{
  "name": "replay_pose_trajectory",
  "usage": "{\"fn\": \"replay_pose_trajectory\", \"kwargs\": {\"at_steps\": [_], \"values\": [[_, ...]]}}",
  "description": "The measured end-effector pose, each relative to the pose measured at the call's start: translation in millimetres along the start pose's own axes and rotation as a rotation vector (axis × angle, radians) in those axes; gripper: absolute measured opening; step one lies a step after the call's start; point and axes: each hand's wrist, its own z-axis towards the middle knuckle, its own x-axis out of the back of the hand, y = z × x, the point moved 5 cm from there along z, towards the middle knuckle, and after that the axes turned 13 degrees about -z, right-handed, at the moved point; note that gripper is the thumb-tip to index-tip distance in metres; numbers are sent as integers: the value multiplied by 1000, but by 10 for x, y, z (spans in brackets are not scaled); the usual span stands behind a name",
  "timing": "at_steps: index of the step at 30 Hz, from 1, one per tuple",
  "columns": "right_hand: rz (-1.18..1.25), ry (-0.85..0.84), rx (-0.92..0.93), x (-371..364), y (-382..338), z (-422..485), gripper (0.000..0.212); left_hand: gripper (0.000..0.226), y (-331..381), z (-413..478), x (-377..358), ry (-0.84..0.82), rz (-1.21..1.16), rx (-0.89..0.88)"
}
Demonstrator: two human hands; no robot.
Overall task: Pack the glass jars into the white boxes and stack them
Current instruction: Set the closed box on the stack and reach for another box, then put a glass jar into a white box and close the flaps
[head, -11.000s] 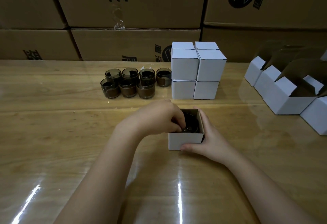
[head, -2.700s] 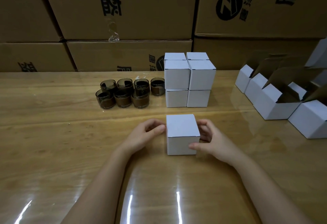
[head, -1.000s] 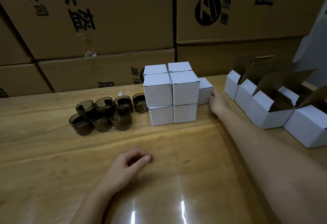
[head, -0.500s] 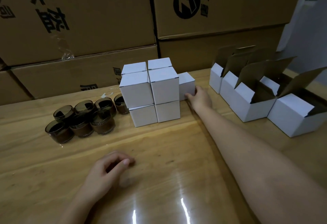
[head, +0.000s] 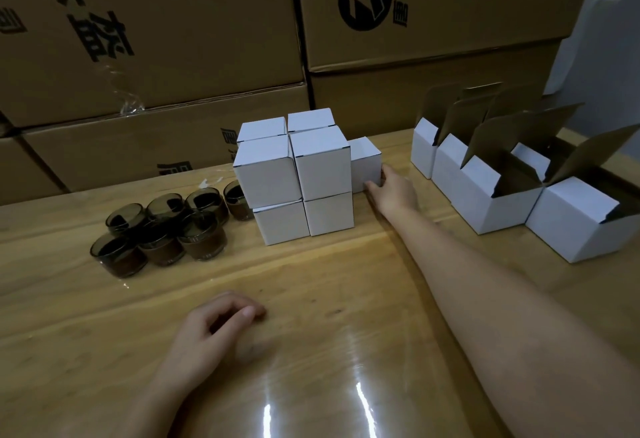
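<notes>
We look down on a wooden bench [head: 346, 281] with a glossy, reflective top. The right grip [head: 393, 191] reaches far across it to a single closed white box [head: 365, 160]. The thumb lies low on the box's front face and the fingers curl round its right side, so the grip is pinching the box at its lower corner. This box stands on the bench, touching the right side of a block of closed white boxes [head: 294, 174], and sits back from the block's front row. The block is two boxes wide and two high, and the tops of two more boxes show behind the upper pair.

The left grip [head: 214, 330] rests on the bench near us, well apart from the boxes. Its fingers are loosely curled and it holds nothing.

Seven dark glass jars [head: 166, 226] stand in a tight cluster on the bench left of the block, all upright and unpacked. The rightmost jar is partly hidden behind the block's lower left box.

At the right a row of open white boxes [head: 485, 195] runs toward the back, their brown-lined flaps standing up. We cannot tell what is inside them.

Large brown cartons [head: 173, 39] with black printing form a wall behind the bench.
</notes>
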Motion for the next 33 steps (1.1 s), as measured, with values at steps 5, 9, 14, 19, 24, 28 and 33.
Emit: {"fn": "replay_pose_trajectory", "kwargs": {"at_steps": [5, 9, 14, 19, 24, 28, 33], "values": [[-2, -37, 17, 9, -15, -48, 38, 36, -13, 6, 8, -6, -12, 5], [33, -91, 32, 40, -33, -174, 47, 29, -22, -5, 11, -6, -29, 19], [-77, -174, 102, 132, 15, -519, 56, 22, -97, 11, 26, 10, 17, 72], [166, -71, 23, 490, 219, -889, 32, 17, -147, 12, 44, 31, 29, 91], [71, 470, 111, 1172, 558, -1203, 28, 17, -66, -15, 18, 58, 48, 121], [-93, 479, 12, 1297, 909, -1284, 55, 17, 6, -76, -73, -53, 54, 135], [-91, 343, -11, 1187, 1058, -1291, 61, 12, 41, -143, -99, -5, 134, 31]]}}
